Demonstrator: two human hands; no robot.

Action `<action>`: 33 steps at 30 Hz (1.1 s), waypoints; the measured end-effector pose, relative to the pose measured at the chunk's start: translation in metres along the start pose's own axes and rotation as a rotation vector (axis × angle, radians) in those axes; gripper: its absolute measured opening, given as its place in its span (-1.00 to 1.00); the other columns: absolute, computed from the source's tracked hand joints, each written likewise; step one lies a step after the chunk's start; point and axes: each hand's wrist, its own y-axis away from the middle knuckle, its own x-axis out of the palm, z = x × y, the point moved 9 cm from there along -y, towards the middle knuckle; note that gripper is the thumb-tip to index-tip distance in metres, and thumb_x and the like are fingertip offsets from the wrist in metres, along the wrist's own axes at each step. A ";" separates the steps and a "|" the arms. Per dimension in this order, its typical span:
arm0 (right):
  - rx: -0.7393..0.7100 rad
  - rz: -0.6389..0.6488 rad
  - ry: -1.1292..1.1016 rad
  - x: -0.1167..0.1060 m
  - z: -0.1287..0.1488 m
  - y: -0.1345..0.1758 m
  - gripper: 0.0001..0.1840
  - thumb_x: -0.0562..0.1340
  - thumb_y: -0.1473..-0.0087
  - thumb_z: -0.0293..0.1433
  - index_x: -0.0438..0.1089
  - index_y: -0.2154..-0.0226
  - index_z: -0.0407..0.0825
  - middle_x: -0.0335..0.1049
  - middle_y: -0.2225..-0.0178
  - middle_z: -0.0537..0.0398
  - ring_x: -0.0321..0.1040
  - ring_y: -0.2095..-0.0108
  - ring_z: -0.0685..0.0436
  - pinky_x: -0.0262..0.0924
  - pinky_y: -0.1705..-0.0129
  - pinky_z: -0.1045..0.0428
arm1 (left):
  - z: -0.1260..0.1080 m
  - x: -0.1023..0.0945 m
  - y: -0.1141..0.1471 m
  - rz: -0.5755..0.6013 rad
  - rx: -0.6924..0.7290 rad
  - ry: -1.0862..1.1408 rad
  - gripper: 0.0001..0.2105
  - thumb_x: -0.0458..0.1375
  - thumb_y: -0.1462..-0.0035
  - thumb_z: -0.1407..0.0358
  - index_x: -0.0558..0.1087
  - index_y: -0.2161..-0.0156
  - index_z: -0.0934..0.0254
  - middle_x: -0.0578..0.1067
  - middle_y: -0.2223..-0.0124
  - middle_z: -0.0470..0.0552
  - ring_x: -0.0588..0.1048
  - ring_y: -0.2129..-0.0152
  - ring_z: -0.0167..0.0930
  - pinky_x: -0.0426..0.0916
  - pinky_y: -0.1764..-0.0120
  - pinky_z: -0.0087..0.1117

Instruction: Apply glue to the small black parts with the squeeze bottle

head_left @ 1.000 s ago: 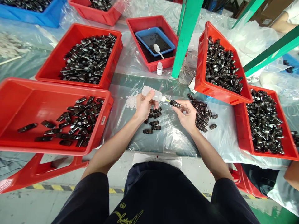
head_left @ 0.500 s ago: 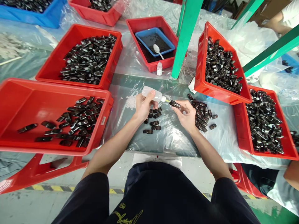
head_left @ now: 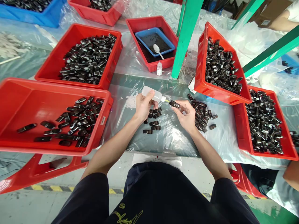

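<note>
My left hand (head_left: 144,107) is closed around a translucent squeeze bottle (head_left: 151,93), which lies tilted with its thin yellowish nozzle pointing right. The nozzle tip meets the left end of a small, glossy dark part (head_left: 174,104); whether it touches cannot be made out. My right hand (head_left: 186,114) pinches that part between thumb and fingers. Below the bottle, several similar dark pieces (head_left: 154,123) lie spaced out on the plastic sheet. A denser heap of dark pieces (head_left: 202,114) lies beside my right hand, partly hidden by it.
Red bins of dark pieces stand left (head_left: 56,96) and right (head_left: 221,95). At the back, a red bin (head_left: 161,65) holds a blue tray (head_left: 171,49) with a white spoon (head_left: 157,49). A small bottle (head_left: 159,69) stands before it, beside a green post (head_left: 184,40). Another person's arm (head_left: 281,23) shows top right.
My hands, the bottle and the dark part stay almost still. At the upper right, the other person's arm has shifted slightly.
</note>
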 end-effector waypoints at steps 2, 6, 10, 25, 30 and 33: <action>-0.001 0.000 0.022 -0.001 -0.001 0.000 -0.65 0.42 -0.22 -0.11 0.57 0.05 0.04 0.50 0.34 0.13 0.27 0.47 0.00 0.18 0.49 0.05 | 0.001 0.001 0.000 -0.001 -0.018 0.008 -0.50 0.36 -0.04 -0.22 0.46 0.39 0.22 0.44 0.61 -0.10 0.39 0.72 -0.48 0.22 0.64 -0.42; -0.002 0.005 0.074 -0.007 -0.004 -0.006 -0.66 0.40 -0.24 -0.13 0.57 0.03 0.04 0.50 0.32 0.11 0.30 0.43 -0.03 0.19 0.47 0.05 | 0.001 -0.003 -0.002 -0.058 -0.042 0.026 -0.49 0.33 -0.09 -0.22 0.44 0.43 0.22 0.40 0.63 -0.10 0.38 0.72 -0.48 0.21 0.63 -0.40; -0.027 0.095 0.204 -0.006 -0.006 -0.012 -0.75 0.37 -0.27 -0.20 0.59 0.06 0.07 0.55 0.11 0.02 0.38 0.32 -0.09 0.31 0.36 0.00 | -0.001 -0.009 -0.005 -0.127 -0.059 0.060 -0.48 0.31 -0.12 -0.23 0.44 0.47 0.22 0.35 0.65 -0.13 0.34 0.73 -0.50 0.21 0.63 -0.41; -0.120 0.795 0.390 0.048 0.009 0.022 -0.82 0.41 -0.23 -0.42 0.63 0.09 0.04 0.46 0.14 0.03 0.44 0.12 -0.18 0.31 0.01 -0.10 | 0.002 -0.012 -0.006 -0.139 -0.069 0.067 -0.51 0.30 -0.13 -0.20 0.44 0.44 0.21 0.37 0.61 -0.13 0.35 0.70 -0.50 0.20 0.60 -0.40; -0.058 0.748 0.340 0.027 0.003 0.006 -0.76 0.47 -0.18 -0.23 0.61 0.12 0.03 0.50 0.18 0.03 0.44 0.17 -0.18 0.33 0.06 -0.10 | 0.000 -0.011 -0.006 -0.132 -0.070 0.062 -0.50 0.31 -0.12 -0.22 0.45 0.44 0.21 0.38 0.61 -0.11 0.34 0.70 -0.50 0.20 0.61 -0.40; -0.034 0.374 0.619 -0.014 -0.012 -0.021 -0.75 0.37 -0.27 -0.21 0.60 0.07 0.04 0.54 0.05 -0.09 0.40 0.01 -0.33 0.29 -0.10 -0.24 | -0.001 -0.011 -0.005 -0.137 -0.074 0.064 -0.49 0.29 -0.13 -0.22 0.44 0.45 0.21 0.36 0.62 -0.11 0.34 0.70 -0.50 0.21 0.61 -0.40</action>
